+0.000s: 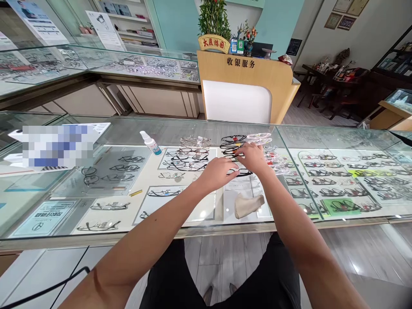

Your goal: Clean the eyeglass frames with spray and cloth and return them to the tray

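Observation:
My left hand [219, 172] is over the glass counter, its fingers closed at the left side of a pair of black-framed glasses [245, 172]. Just to its right, my right hand [252, 157] has its fingers bent down onto another pair of dark-framed glasses [229, 152] in the same column; the hand hides part of them. Behind the fingers lie more black glasses [232, 138]. Pink and white glasses [260, 136] form a column beside my right hand. Left of my hands, several thin-framed glasses [193, 151] are stacked in rows. A beige cleaning cloth [247, 205] lies crumpled in front.
A spray bottle [150, 143] stands on the counter to the left, near a box [96, 131] with a blurred face. Many glasses [334, 191] show under the glass at right. The counter's front edge [206, 231] runs before my legs. A wooden cashier desk [247, 68] stands beyond.

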A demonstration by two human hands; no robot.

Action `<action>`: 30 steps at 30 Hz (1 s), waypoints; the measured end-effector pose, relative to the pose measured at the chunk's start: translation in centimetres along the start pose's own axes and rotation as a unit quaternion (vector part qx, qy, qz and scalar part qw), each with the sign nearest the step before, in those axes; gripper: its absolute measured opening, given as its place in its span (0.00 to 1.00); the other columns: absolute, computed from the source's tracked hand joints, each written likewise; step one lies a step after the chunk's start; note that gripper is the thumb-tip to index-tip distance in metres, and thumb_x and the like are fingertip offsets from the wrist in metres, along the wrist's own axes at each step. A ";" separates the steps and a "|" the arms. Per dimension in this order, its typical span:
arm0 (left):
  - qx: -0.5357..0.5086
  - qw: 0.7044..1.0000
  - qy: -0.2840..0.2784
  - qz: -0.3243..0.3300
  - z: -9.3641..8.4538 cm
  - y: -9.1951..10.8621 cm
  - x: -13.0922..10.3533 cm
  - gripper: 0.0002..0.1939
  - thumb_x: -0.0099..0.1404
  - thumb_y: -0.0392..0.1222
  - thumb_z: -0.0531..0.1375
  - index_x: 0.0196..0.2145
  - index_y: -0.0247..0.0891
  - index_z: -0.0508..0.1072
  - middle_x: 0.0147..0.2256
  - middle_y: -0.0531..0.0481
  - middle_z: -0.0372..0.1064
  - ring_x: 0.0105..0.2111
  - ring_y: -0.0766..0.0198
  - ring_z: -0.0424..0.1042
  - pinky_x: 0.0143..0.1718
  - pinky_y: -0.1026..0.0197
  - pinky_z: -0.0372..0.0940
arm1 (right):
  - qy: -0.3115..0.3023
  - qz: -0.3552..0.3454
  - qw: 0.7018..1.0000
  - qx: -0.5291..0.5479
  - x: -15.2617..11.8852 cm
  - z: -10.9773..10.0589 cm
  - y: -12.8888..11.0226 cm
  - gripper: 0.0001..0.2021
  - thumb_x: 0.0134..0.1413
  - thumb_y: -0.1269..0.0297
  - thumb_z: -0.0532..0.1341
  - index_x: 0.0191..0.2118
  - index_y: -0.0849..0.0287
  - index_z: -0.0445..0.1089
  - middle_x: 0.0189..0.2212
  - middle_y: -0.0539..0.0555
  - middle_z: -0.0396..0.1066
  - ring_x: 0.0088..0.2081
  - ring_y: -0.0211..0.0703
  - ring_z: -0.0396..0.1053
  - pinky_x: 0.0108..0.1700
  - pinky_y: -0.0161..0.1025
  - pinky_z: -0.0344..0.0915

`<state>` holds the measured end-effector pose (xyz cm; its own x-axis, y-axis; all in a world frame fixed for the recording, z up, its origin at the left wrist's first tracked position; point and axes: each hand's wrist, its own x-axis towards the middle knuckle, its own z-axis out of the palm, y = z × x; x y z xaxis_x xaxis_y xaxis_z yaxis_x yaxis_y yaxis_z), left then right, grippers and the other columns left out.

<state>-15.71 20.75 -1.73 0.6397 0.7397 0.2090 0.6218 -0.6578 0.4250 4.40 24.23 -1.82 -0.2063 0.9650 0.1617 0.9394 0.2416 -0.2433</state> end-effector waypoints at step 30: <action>-0.357 0.861 0.296 -0.208 -1.6 -1.1 0.7 0.16 0.64 0.50 0.66 0.24 0.41 0.68 0.20 0.59 0.48 0.23 0.67 0.48 0.27 0.59 0.46 | 0.189 -0.025 0.942 0.278 0.3 -1.3 1.4 0.15 0.74 0.58 0.59 0.44 0.53 0.84 0.48 0.57 0.83 0.52 0.55 0.74 0.62 0.55 0.65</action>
<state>-16.71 22.20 -0.64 -0.0451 0.9721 0.2303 0.1705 -0.2197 0.9606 6.05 24.69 -0.87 -0.0347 0.8714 0.4893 0.6217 0.4022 -0.6721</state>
